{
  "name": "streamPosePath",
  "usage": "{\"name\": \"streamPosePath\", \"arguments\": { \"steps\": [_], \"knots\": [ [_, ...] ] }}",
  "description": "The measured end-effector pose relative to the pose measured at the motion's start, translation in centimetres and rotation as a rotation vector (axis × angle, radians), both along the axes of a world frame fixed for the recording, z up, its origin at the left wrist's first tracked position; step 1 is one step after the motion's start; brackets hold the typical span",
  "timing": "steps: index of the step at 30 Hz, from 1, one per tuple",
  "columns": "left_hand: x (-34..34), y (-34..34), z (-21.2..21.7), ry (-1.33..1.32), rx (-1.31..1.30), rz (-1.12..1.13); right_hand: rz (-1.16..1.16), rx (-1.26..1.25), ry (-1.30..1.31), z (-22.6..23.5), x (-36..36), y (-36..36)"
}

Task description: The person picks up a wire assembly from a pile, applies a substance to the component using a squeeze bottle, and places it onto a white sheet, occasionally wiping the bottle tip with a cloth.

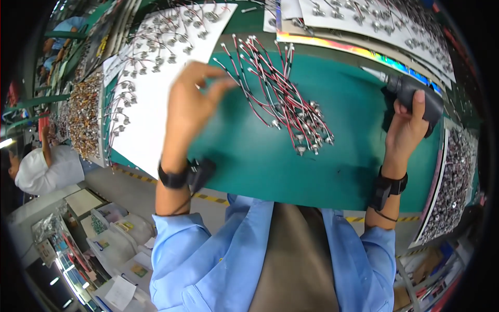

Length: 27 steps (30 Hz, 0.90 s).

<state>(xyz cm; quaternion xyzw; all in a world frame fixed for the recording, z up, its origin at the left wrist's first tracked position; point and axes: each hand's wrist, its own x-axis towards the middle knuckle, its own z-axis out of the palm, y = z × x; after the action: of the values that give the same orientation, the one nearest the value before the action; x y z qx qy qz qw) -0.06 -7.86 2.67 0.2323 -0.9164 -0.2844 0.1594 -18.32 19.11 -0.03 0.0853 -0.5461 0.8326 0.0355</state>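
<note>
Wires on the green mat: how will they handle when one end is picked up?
Probably floppy: the wires are thin, and several bend along their length. Lifting one may drag others, since they cross and overlap in a loose pile. The metal parts at their near ends likely make those ends heavier, so they may trail or dangle.

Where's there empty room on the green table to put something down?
The green tabletop looks bare between the wire bundle and right hand, and along its near edge below the bundle. The white sheet has bare room left of the left hand. Crowded: the tabletop's middle, under the bundle, and the sheet's far end, with wired metal parts.
</note>
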Motion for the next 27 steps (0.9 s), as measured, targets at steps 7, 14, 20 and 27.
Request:
{"name": "streamPosePath", "arguments": {
  "steps": [7,14,20,27],
  "knots": [
    [1.9,9.9,-4.3,-0.064,0.020,0.030,0.038,-0.015,0.011,-0.3,0.5,-0.2],
    [2.4,9.9,-5.8,-0.049,-0.014,-0.001,0.054,-0.008,0.017,0.1,1.2,-0.3],
    [4.1,8.4,-4.8,-0.042,0.063,0.011,0.048,-0.010,0.012,0.2,1.3,-0.3],
    [4.9,4.4,-2.2,0.492,1.221,0.251,0.078,-0.036,0.032,0.9,1.6,-0.4]
  ]
}}
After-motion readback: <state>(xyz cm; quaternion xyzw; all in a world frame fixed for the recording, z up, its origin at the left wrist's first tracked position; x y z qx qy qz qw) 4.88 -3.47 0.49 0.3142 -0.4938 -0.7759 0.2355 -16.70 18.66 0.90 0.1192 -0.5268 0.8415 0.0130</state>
